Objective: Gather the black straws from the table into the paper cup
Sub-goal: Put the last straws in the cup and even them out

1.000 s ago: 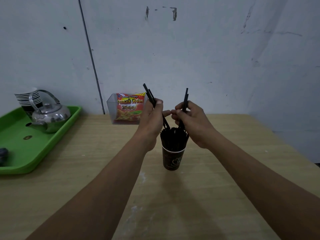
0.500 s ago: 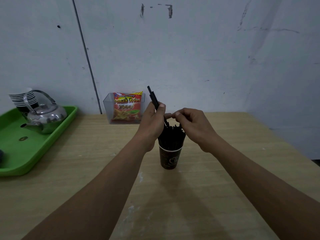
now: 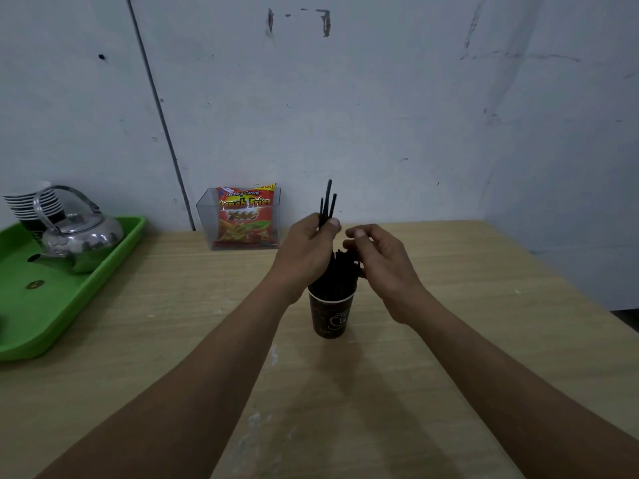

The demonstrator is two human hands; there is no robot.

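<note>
**Desk:** What have you got on the head view? Counts, please.

**Operator:** I see one paper cup [image 3: 331, 318] standing upright on the table [image 3: 466, 340], just below the centre of the frame. It's packed with black straws [image 3: 340, 274], too dense a bundle for me to count. Two hands are up at its mouth.

**Desk:** And the hands?

**Operator:** The left hand [image 3: 306, 252] is just left of the cup's top, fingers and thumb curled round a small bunch of held straws [image 3: 328, 203]. I count three ends poking up above the thumb, nearly upright. The right hand [image 3: 385, 267] is just right of the cup, fingers loosely curled, thumb and forefinger apart. Its lower fingers are against the tops of the straws in the cup, and I can't tell whether they're pinching any.

**Desk:** Anything else on the table?

**Operator:** At the left edge there's one green tray [image 3: 69, 316] carrying one metal kettle [image 3: 81, 236] and one stack of cups [image 3: 33, 203] behind it. Up against the wall, left of centre, is one clear box [image 3: 206, 219] with one red snack packet [image 3: 246, 216] standing inside.
</note>
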